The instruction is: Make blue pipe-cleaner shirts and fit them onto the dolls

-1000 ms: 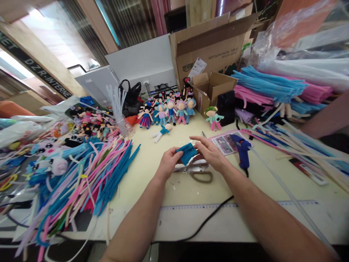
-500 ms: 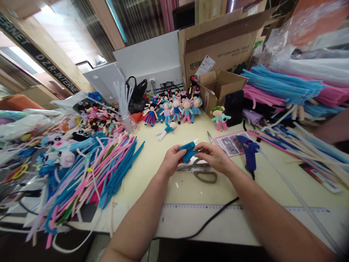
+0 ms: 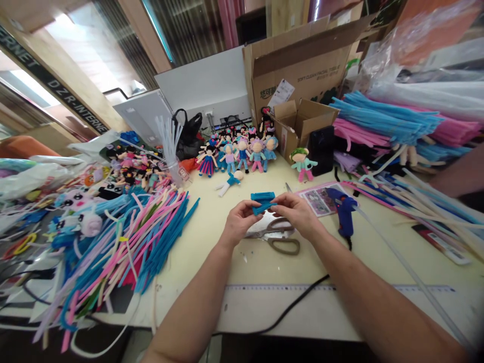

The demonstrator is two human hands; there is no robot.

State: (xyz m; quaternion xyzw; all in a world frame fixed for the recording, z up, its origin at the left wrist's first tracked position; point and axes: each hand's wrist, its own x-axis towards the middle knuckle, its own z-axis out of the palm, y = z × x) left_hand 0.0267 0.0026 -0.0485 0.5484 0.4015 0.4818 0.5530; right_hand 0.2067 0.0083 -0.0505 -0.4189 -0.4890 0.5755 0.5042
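My left hand (image 3: 241, 218) and my right hand (image 3: 296, 210) pinch a small teal-blue fuzzy piece (image 3: 262, 196) between them, each at one side. It looks like short pipe cleaner lengths laid side by side into a panel, with a lower strip along my fingertips. Just under the hands, scissors (image 3: 289, 246) with grey-brown handles lie on the table, their blades partly hidden. Beyond the hands, a small doll (image 3: 229, 183) in a teal top and white trousers lies on its side. My fingers hide part of the blue piece's ends.
To the left lies a heap of coloured pipe cleaners (image 3: 162, 237). A blue glue gun (image 3: 345, 214) stands at right on a printed sheet (image 3: 317, 200). Several dolls (image 3: 242, 154) stand behind, near a small carton (image 3: 302, 121). A ruler (image 3: 260, 288) and black cable (image 3: 291, 306) lie nearest me.
The blue piece has turned from a tilted angle to nearly level, showing its long upper edge. My right fingers have moved in to its lower right side.
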